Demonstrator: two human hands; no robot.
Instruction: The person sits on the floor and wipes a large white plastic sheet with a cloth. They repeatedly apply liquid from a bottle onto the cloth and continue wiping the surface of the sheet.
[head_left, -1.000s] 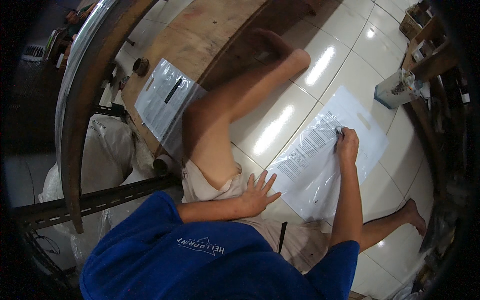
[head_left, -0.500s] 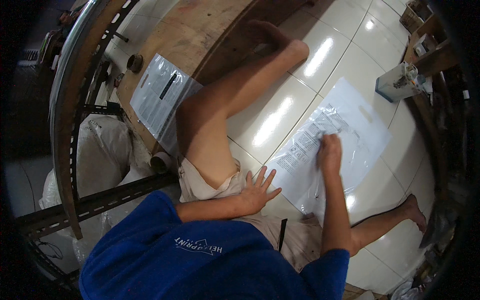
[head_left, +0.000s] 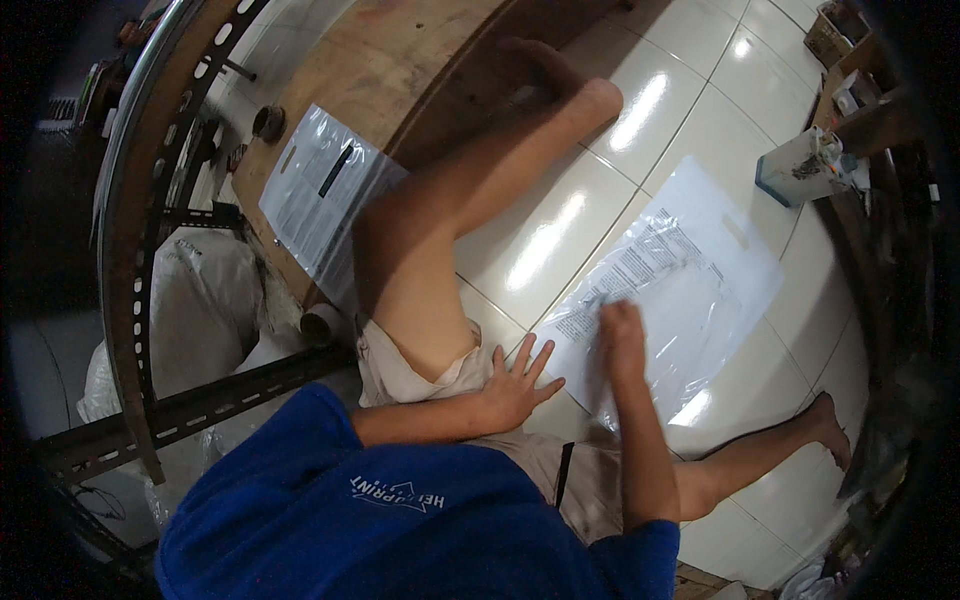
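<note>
Plastic bag [head_left: 690,290] flat on floor tiles [head_left: 560,220], printed side up. Right hand [head_left: 622,330] on bag's near edge, fingers curled (blurred, grip unclear). Left hand [head_left: 515,385] fingers spread, beside bag corner. Smoothing looks underway; second bag [head_left: 320,195] on wooden board [head_left: 400,70], untouched.

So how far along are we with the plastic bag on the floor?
One clear plastic bag already lies flat on the wooden board. In hand: the right hand presses on a second bag spread on the tiled floor, while the left hand rests open, fingers spread, beside it. The floor bag looks unfinished.
</note>
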